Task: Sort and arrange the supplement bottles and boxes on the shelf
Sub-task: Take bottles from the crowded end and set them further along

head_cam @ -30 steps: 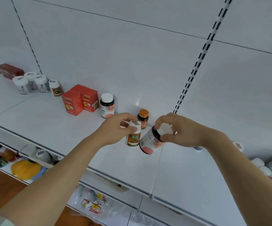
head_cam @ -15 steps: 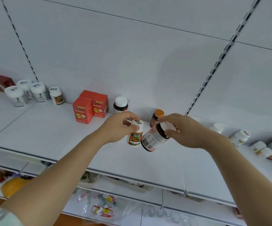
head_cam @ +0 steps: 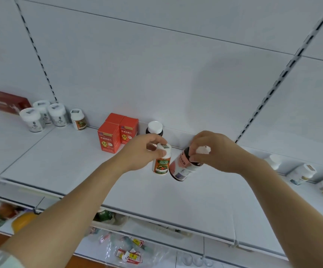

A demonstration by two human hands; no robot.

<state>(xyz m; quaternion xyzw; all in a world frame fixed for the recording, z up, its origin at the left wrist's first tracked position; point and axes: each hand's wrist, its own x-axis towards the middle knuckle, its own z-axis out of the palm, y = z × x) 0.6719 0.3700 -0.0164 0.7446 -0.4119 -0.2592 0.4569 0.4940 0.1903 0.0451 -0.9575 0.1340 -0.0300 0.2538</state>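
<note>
Two supplement bottles are held side by side above the middle of a white shelf (head_cam: 60, 161). The left hand (head_cam: 143, 151) pinches the white cap of a small orange-labelled bottle (head_cam: 161, 163), which hangs upright. The right hand (head_cam: 213, 151) curls its fingers (head_cam: 198, 157) round the cap of a dark bottle with a pink label (head_cam: 182, 167), tilted with its base toward the left. Just beyond, at the shelf's far edge, stand a dark white-capped bottle (head_cam: 154, 128) and, to its left, red boxes (head_cam: 118, 134). Further left are white jars (head_cam: 42, 118); more bottles lie far right. This looks like a carrying step in the sorting. Next, each bottle needs lowering upright beside its match: likely the dark one by the white-capped bottle.
</note>
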